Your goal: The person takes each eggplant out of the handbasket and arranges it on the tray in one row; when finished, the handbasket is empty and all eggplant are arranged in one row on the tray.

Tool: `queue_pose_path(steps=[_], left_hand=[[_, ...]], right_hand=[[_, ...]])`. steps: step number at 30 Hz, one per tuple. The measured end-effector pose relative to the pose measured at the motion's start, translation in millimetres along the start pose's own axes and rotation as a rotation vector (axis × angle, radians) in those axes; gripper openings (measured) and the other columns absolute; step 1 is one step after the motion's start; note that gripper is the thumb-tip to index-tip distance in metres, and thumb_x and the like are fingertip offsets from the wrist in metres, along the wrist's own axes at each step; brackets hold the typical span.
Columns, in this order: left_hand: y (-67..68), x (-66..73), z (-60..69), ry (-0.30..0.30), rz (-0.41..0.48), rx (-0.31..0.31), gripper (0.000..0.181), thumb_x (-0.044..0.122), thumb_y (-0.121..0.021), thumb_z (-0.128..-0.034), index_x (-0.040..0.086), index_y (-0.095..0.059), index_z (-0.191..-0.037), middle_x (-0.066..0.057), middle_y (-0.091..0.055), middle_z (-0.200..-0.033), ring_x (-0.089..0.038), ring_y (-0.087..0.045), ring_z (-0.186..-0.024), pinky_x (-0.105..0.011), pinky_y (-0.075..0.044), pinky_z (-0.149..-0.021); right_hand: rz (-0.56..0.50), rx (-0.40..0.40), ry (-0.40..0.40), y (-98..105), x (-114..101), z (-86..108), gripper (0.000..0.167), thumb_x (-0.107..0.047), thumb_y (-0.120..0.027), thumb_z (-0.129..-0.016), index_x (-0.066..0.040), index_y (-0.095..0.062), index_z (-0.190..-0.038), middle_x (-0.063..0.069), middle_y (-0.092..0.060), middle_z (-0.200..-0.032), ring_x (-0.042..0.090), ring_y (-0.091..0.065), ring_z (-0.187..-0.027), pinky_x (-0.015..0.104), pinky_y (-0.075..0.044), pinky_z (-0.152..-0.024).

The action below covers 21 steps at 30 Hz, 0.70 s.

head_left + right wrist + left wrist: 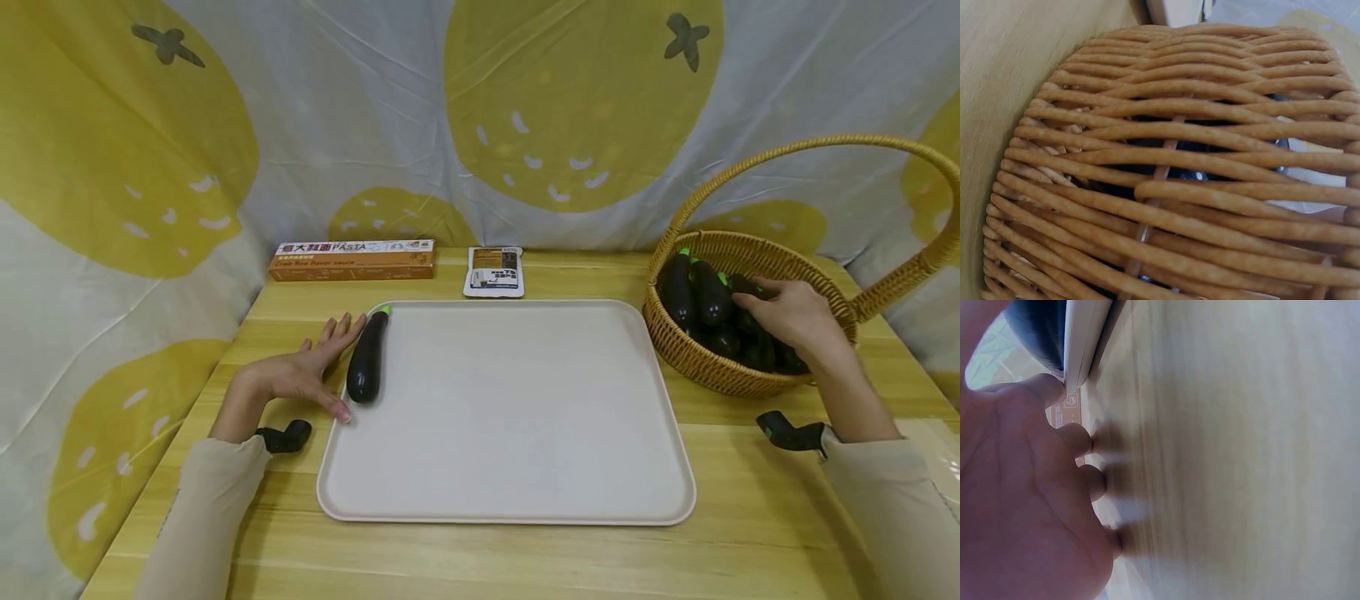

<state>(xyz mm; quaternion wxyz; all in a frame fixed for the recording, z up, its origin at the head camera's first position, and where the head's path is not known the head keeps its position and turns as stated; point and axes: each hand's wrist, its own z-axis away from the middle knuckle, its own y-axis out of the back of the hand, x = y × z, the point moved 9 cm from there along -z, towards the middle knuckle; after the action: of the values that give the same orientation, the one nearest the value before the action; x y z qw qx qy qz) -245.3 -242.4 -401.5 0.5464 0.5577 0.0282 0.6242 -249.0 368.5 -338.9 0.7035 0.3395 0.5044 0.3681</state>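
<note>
Left grip [306, 372] is splayed, empty, left of tray [517, 417] (steadying it, presumably); rightward, eggplants [711, 293] are touched by right grip [795, 315], hold unclear.

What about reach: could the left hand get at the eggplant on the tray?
Probably yes: the left hand is spread right beside the eggplant on the tray, with nothing visible covering it.

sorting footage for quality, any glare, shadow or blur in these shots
Head view: clear, glint on the eggplant at the tray's edge, soft shadows beside the sleeves; left wrist view: table blurry, shadows by the left hand; right wrist view: basket fairly clear, glints on eggplants inside.
</note>
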Motion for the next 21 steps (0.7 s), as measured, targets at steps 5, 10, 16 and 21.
queue_pose_path(steps=[5, 10, 16, 21], left_hand=[[0.5, -0.1, -0.7, 0.008, -0.006, 0.003, 0.149, 0.037, -0.096, -0.0693, 0.011, 0.015, -0.165, -0.026, 0.032, -0.166, -0.049, 0.035, -0.150, -0.079, 0.019, -0.114], [0.9, 0.5, -1.2, 0.005, -0.005, 0.002, 0.149, 0.037, -0.096, -0.0694, 0.011, 0.015, -0.165, -0.026, 0.032, -0.166, -0.050, 0.035, -0.150, -0.079, 0.019, -0.113], [0.6, -0.5, -1.2, 0.000, -0.001, 0.002, 0.149, 0.038, -0.096, -0.0696, 0.012, 0.014, -0.165, -0.025, 0.033, -0.166, -0.049, 0.035, -0.150, -0.079, 0.020, -0.113], [0.4, -1.5, -0.8, 0.000, -0.010, 0.003, 0.149, 0.037, -0.096, -0.0692, 0.013, 0.015, -0.165, -0.025, 0.033, -0.166, -0.049, 0.035, -0.150, -0.079, 0.018, -0.113]], right_hand=[[0.007, 0.045, 0.008, 3.8, 2.3, -0.9, 0.075, -0.047, -0.038, -0.109, 0.010, -0.029, -0.156, 0.047, -0.037, -0.147, 0.064, -0.045, -0.123, 0.069, -0.046, -0.091], [-0.023, 0.088, 0.007, 5.6, 3.3, -1.5, 0.070, -0.045, -0.046, -0.108, 0.008, -0.038, -0.153, 0.026, -0.057, -0.080, 0.022, -0.050, -0.056, 0.040, -0.044, -0.059], [-0.065, 0.085, -0.018, 5.8, 6.4, 1.0, 0.071, -0.047, -0.043, -0.108, 0.005, -0.035, -0.155, 0.044, -0.040, -0.147, 0.044, -0.053, -0.094, 0.057, -0.047, -0.082], [-0.078, 0.094, -0.026, 6.0, 8.5, 0.2, 0.070, -0.046, -0.045, -0.107, 0.006, -0.039, -0.154, 0.035, -0.064, -0.123, 0.042, -0.058, -0.095, 0.054, -0.049, -0.080]])
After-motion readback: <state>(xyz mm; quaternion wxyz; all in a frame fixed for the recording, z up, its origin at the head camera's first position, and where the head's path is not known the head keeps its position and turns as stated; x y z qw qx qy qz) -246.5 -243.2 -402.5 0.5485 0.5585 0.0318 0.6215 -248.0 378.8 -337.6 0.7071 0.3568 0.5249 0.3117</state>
